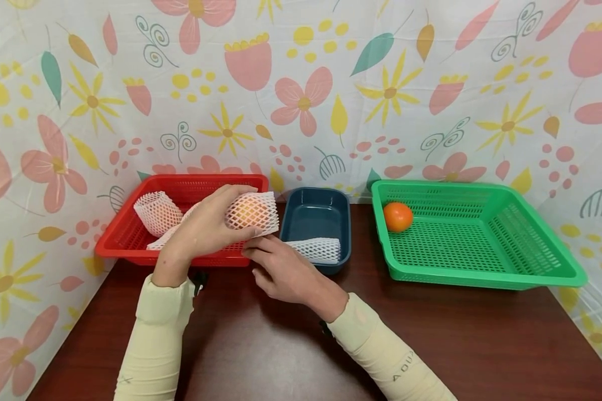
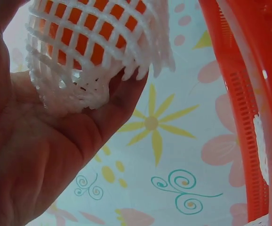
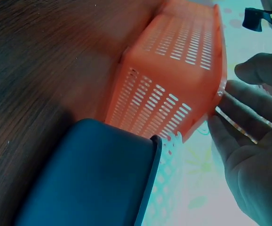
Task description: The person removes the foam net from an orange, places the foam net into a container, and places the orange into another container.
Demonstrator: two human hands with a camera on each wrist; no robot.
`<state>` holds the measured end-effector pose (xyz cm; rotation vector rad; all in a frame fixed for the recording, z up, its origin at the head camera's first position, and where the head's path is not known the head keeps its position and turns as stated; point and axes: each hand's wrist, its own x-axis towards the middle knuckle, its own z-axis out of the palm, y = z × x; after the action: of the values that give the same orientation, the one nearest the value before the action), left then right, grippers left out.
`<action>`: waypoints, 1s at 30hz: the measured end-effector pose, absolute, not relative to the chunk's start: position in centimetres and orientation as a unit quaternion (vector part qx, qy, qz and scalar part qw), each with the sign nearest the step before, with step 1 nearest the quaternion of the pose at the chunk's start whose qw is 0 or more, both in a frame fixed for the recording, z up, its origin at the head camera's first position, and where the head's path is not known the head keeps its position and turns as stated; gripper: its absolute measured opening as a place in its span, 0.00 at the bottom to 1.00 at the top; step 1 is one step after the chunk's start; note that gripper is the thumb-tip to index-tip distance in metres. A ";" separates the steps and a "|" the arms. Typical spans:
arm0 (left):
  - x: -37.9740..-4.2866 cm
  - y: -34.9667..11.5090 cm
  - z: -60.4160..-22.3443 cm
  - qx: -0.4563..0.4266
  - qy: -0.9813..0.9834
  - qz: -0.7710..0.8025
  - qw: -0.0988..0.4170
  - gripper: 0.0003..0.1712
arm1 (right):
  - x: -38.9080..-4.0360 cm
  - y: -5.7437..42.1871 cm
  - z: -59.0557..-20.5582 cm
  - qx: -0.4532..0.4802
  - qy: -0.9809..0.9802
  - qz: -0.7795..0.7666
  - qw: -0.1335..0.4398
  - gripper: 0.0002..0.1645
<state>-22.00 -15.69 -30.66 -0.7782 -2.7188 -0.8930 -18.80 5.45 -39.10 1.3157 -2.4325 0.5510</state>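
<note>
My left hand (image 1: 200,225) holds a round orange fruit (image 2: 86,35) sleeved in a white foam net (image 1: 268,214), above the right side of the red basket (image 1: 150,181). In the left wrist view the net's gathered end rests against the palm and fingers. Just below the netted fruit is my right hand (image 1: 288,270), its fingers loosely bent close to the left thumb and the basket's rim; in the right wrist view nothing is plainly gripped. Other white foam nets (image 1: 158,214) lie in the red basket, partly hidden by the left hand.
Beside the red basket stands a dark blue tray (image 1: 348,223) with a flat white foam net (image 1: 318,250) in it. Farther right, a green basket (image 1: 481,277) holds a bare orange fruit (image 1: 398,217). A flowered cloth (image 1: 301,106) hangs behind the brown table (image 1: 281,356).
</note>
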 end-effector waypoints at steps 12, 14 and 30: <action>-21.6 -14.9 -30.3 -0.300 -0.874 -0.378 0.066 0.45 | -17.1 8.9 -36.7 0.451 -0.806 0.326 0.201 0.09; -21.5 -14.9 -30.3 -0.307 -0.869 -0.383 0.062 0.45 | -16.9 9.6 -36.2 0.445 -0.795 0.357 0.204 0.07; -20.5 -14.3 -29.9 -0.369 -0.820 -0.436 0.018 0.45 | -16.7 13.2 -33.0 0.382 -0.742 0.485 0.261 0.10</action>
<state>-20.46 -14.30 -29.91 -1.1475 -2.5478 -1.3556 -16.73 13.17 -33.03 1.0350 -2.0085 1.3129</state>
